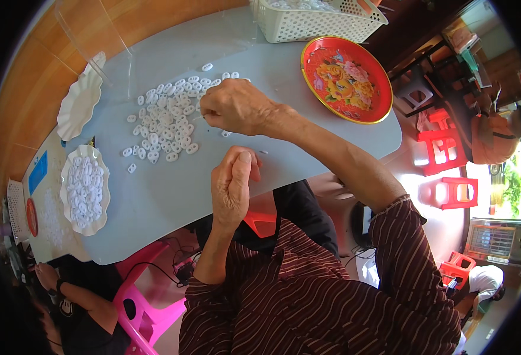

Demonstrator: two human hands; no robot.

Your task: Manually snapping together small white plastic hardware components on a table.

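Pieces (164,121), white ovals with holes, lie loose in a heap on your grey desk (166,201), ahead and to the left of your hands, with a few strays around the edges. Your right grip (234,106) is over the heap's right side and hides part of it, its fingers curled in; you cannot tell whether it pinches a piece. Your left grip (232,186) is at the desk's near edge, fingers folded and thumb on top; what it may hold is hidden. One stray (225,134) lies between the two.

To your left, a wavy white dish (106,201) is filled with more pieces, and a similar wavy dish (81,103) sits beyond it, near the wooden wall (32,83). At the far side you have a white basket (308,26) with white things inside, and just beside it a red tray (380,97) with a flower print. Near the desk's lower left corner are a pink stool (148,316) and another person's arm (92,305), well apart from your hands.
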